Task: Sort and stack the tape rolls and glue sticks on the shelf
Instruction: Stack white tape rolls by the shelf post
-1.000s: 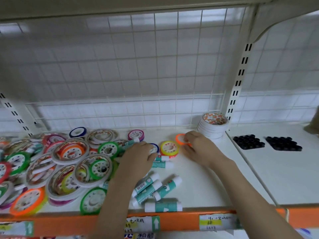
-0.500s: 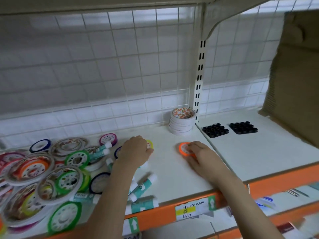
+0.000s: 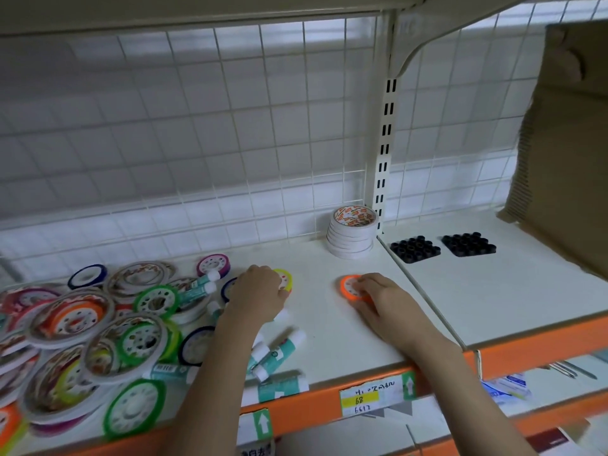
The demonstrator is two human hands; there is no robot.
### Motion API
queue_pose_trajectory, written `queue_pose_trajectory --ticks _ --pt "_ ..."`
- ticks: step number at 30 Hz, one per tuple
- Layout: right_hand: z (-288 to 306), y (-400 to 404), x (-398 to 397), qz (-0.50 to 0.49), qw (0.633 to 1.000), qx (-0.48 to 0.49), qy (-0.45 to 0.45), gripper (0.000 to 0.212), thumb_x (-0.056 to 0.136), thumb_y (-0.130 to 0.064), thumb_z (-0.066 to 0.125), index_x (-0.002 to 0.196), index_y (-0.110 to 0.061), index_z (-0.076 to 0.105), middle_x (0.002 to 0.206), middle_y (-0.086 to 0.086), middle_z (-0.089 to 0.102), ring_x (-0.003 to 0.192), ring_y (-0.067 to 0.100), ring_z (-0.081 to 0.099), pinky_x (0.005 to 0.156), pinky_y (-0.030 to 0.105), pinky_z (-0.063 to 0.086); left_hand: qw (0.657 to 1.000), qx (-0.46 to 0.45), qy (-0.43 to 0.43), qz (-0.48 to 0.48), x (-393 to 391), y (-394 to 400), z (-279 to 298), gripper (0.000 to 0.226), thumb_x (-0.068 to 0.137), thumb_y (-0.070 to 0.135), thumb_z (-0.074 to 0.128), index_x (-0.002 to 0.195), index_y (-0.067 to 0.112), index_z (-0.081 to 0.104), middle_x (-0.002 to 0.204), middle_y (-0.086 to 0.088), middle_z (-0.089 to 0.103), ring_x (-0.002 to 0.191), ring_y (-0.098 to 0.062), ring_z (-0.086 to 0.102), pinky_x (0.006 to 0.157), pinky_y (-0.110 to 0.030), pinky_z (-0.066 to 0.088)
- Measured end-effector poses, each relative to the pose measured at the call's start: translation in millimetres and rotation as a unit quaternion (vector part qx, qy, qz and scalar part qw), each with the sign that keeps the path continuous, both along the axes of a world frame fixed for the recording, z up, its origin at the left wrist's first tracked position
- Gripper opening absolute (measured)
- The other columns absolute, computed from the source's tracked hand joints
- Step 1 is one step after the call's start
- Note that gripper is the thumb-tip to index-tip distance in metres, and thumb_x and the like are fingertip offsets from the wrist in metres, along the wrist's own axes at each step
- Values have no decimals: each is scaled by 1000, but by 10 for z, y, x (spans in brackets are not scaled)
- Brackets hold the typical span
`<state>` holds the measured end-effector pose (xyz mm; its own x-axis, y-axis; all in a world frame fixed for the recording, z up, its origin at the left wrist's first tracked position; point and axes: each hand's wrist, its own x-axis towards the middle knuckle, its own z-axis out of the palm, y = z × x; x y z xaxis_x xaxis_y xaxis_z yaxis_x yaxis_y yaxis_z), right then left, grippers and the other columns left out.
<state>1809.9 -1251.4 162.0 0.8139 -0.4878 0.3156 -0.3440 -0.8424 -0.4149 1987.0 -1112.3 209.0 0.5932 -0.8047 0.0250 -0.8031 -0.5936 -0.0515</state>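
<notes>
We see soft, even light from above and in front — the white shelf [image 3: 329,324] is bright, shadows under the hands faint. The upper shelf's underside is dim. Straight lines bow toward the frame edges, and the glue sticks [image 3: 279,353] at the shelf's front edge are blurred.

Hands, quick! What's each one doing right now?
Left hand: fingers curled over the yellow tape roll, holding it.
Right hand: fingers curled on the orange tape roll, holding it.
</notes>
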Motion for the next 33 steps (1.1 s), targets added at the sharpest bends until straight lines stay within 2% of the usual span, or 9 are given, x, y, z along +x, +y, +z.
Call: queue_pose_trajectory --ticks 6,9,10,12,15,22,26,29,33 --pt "24 77 135 15 1000 -4 -2 33 93 -25 55 118 -5 59 122 5 57 112 24 53 90 33 45 998 -48 21 22 -27 131 -1 37 94 34 44 83 1 55 100 -13 57 96 -26 50 67 -31 32" --pt "25 130 198 24 1000 -5 1 33 93 -24 54 119 -5 58 123 5 56 112 24 53 90 31 45 994 -93 50 37 -26 219 15 37 94 31 44 64 10 38 96 -13 55 90 -25 49 66 -31 32" --pt "23 146 216 28 1000 -6 1 33 93 -24 54 120 -5 58 124 5 56 112 24 53 90 31 45 992 -109 54 34 -16 246 26 34 94 31 44 67 10 42 97 -11 54 95 -25 49 70 -31 35" --pt "28 175 259 34 999 -8 5 33 93 -24 53 120 -5 57 125 5 55 113 23 53 91 30 44 989 -133 59 23 11 303 46 25 95 30 44 92 8 56 106 -8 53 106 -26 47 84 -34 39" --pt "51 208 350 46 999 -14 11 32 93 -24 53 118 -5 58 124 6 55 112 24 52 91 29 43 986 -160 45 15 54 418 71 32 97 31 43 116 8 56 118 -7 53 113 -24 45 94 -33 36" --pt "131 289 689 81 996 -18 19 29 93 -21 53 113 -1 59 119 10 56 109 28 53 87 28 41 975 -219 18 35 12 820 85 38 98 29 42 130 10 50 135 -3 46 131 -21 30 107 -29 22" --pt "167 320 926 90 995 -19 23 26 92 -18 53 110 -1 60 116 11 57 107 28 54 81 23 38 964 -256 23 61 -10 1019 74 35 96 24 48 123 4 57 128 -10 54 125 -28 40 105 -35 29" --pt "224 336 1129 97 994 -23 46 27 92 -17 52 114 -2 58 119 10 55 110 27 52 85 26 38 963 -257 11 83 12 1150 98 35 96 26 47 123 5 57 127 -10 54 124 -29 42 104 -36 32" --pt "224 250 1419 110 991 -22 68 23 91 -15 53 113 -13 60 115 -4 56 112 18 53 89 23 40 964 -244 3 107 111 1289 116 40 98 31 42 132 12 49 136 -4 47 130 -22 35 107 -30 24"
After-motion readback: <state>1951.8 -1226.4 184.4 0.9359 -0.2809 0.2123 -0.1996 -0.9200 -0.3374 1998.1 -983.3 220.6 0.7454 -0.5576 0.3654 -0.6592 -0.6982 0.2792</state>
